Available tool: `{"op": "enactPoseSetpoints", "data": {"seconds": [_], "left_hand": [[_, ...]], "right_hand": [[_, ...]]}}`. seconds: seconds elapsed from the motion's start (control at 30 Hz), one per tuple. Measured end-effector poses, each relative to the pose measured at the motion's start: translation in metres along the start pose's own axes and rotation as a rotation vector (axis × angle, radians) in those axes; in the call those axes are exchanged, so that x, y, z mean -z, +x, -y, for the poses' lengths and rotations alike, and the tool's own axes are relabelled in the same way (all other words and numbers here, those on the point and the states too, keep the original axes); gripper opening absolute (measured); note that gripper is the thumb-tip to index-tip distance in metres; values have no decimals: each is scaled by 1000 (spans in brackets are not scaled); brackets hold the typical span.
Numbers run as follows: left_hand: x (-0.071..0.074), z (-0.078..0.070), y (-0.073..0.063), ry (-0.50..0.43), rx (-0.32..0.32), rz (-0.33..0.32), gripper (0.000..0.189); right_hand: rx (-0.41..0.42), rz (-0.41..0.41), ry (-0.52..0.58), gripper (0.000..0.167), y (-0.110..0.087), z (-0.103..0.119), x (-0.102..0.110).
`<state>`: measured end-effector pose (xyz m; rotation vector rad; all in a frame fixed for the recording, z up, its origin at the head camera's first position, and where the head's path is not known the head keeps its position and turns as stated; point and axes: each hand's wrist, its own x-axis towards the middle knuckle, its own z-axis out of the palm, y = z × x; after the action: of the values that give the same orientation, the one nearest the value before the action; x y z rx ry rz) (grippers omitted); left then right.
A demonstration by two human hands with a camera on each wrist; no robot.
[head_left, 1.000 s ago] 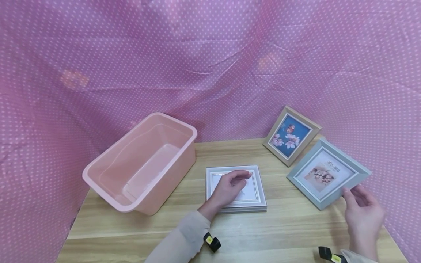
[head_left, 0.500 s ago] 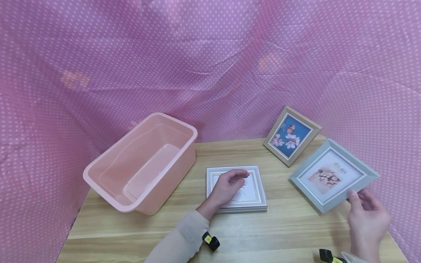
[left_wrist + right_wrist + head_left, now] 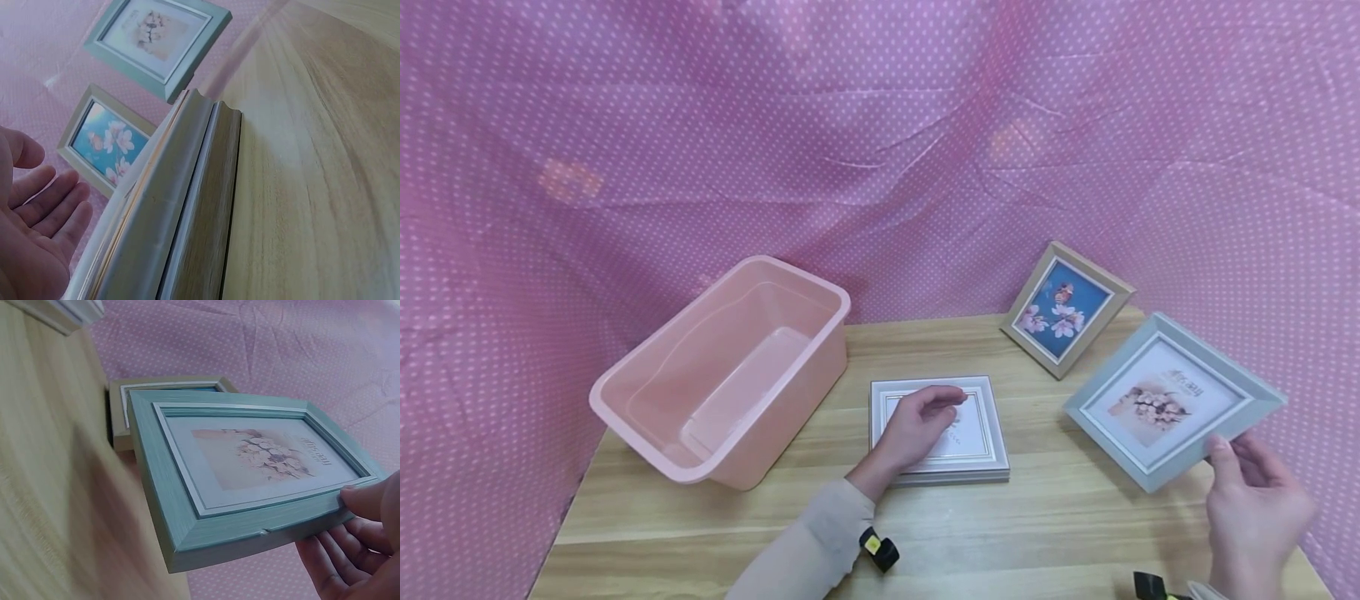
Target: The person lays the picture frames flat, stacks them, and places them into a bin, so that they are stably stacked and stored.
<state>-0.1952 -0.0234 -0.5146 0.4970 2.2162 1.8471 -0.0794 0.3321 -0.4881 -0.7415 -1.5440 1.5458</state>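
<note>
My right hand [image 3: 1255, 500] pinches the lower right edge of a pale green picture frame [image 3: 1210, 367], thumb on the front and fingers behind. The frame tilts back, and in the right wrist view its near corner shows apart from the table, with a shadow beneath. My left hand [image 3: 921, 425] is over a stack of white picture frames [image 3: 996, 433] lying flat, its fingers loosely bent with nothing in them. From the left wrist view, the open palm [image 3: 37, 244] appears beside the stacked frames' edges [image 3: 181, 212]. A beige picture frame [image 3: 1105, 300] with a blue flower picture stands behind the green one.
A pink plastic tub [image 3: 790, 400] stands at the left of the wooden table [image 3: 1000, 542]. Pink dotted cloth [image 3: 880, 167] hangs behind and along both sides. The beige frame stands close to the back right of the table.
My right hand has moved rightward and slightly toward me, carrying the green picture frame away from the beige one. My left hand has stayed nearly still over the stack.
</note>
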Motion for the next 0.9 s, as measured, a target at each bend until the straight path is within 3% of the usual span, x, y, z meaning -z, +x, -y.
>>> {"op": "enactPoseSetpoints", "data": {"seconds": [0.3, 0.9], "left_hand": [[-1, 0, -1, 35, 0, 2, 29], [2, -3, -2, 9, -12, -6, 29]], "right_hand": [[-46, 13, 87, 32, -6, 11, -1], [-84, 82, 103, 32, -21, 27, -12]]}}
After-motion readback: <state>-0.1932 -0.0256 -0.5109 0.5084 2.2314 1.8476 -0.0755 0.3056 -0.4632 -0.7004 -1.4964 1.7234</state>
